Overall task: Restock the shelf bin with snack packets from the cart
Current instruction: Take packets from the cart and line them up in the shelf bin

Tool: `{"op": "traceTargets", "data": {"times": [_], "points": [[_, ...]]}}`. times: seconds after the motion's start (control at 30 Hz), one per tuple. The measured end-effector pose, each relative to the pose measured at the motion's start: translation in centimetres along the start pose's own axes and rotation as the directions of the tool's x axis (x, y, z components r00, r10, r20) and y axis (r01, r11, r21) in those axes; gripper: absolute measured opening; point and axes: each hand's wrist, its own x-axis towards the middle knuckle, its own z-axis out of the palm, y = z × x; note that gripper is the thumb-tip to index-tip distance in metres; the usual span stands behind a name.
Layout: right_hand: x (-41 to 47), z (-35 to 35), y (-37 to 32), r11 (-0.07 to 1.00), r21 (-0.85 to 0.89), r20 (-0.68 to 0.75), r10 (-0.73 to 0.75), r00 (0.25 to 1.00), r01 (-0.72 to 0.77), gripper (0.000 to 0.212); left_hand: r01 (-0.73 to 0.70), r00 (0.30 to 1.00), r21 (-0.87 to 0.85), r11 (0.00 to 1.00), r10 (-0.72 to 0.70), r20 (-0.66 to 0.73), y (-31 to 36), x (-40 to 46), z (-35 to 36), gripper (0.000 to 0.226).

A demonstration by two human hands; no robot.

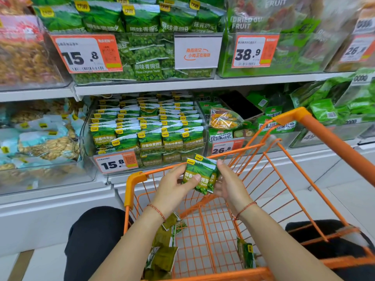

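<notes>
Over the orange wire cart [316, 126] both hands hold a small stack of green garlic-pea snack packets [199, 173]. My left hand [172, 189] grips the stack's left side with the thumb across the front. My right hand [229, 183] cups its right edge with the fingers behind. Straight ahead on the lower shelf, the clear bin [89, 126] is packed with rows of the same green packets [150, 136]. Several more green packets lie on the cart floor [162, 252], and one leans near the right side [246, 254].
A 15.8 price tag [116, 162] fronts the bin. Neighbouring bins hold twisted snacks [44, 145] on the left and green veggie-crisp bags [223, 134] on the right. The upper shelf [182, 84] overhangs the bin. My knees flank the cart.
</notes>
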Motion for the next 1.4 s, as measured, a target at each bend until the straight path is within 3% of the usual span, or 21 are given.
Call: {"op": "traceTargets", "data": {"times": [0.13, 0.37, 0.6, 0.73, 0.83, 0.9, 0.97, 1.03, 1.1, 1.23, 1.4], "points": [[0.2, 0.0, 0.0, 0.998, 0.063, 0.043, 0.023, 0.999, -0.026, 0.020, 0.006, 0.999, -0.045, 0.999, -0.005, 0.032, 0.3, -0.1, 0.0, 0.021], [-0.4, -0.3, -0.3, 0.995, 0.103, 0.127, -0.018, 0.992, 0.005, 0.027, 0.037, 0.997, -0.091, 0.995, -0.030, 0.073, 0.2, -0.4, 0.2, 0.059], [-0.8, -0.3, -0.8, 0.994, 0.110, 0.171, -0.031, 0.985, 0.012, 0.029, -0.005, 0.994, -0.081, 0.997, 0.014, 0.112, 0.9, -0.9, -0.2, 0.058], [-0.8, -0.4, -1.1, 0.956, 0.290, 0.195, -0.006, 0.981, -0.052, 0.024, -0.025, 0.990, -0.049, 0.999, 0.031, 0.135, 2.5, -0.6, -0.9, 0.058], [-0.8, -0.1, -2.0, 0.919, 0.379, 0.265, 0.007, 0.964, -0.110, 0.050, -0.062, 0.993, 0.068, 0.996, 0.055, 0.108, 3.6, -0.7, -2.4, 0.057], [-1.1, 0.8, -3.0, 0.967, 0.246, 0.351, -0.019, 0.936, -0.072, 0.053, -0.084, 0.994, 0.138, 0.987, 0.073, 0.082, 3.6, -1.1, -4.0, 0.057], [-1.2, 2.4, -4.1, 0.997, -0.032, 0.442, -0.046, 0.896, 0.066, 0.042, -0.089, 0.996, 0.153, 0.984, 0.084, 0.041, 3.3, -1.8, -5.9, 0.059], [-0.8, 4.3, -5.3, 0.933, -0.293, 0.487, -0.043, 0.872, 0.209, 0.044, -0.095, 0.995, 0.172, 0.981, 0.096, 0.001, 3.0, -2.6, -7.7, 0.060], [-0.2, 6.8, -6.8, 0.851, -0.430, 0.537, -0.027, 0.843, 0.302, 0.048, -0.095, 0.994, 0.208, 0.973, 0.103, -0.028, 2.7, -3.2, -9.4, 0.060], [1.3, 12.1, -8.8, 0.770, -0.510, 0.662, 0.066, 0.747, 0.383, 0.026, -0.088, 0.984, 0.233, 0.968, 0.121, -0.130, 1.7, -3.9, -12.8, 0.059], [3.2, 17.7, -9.4, 0.657, -0.534, 0.737, 0.054, 0.674, 0.532, 0.020, -0.098, 0.971, 0.178, 0.979, 0.134, -0.200, 0.5, -4.1, -16.9, 0.059]]}}
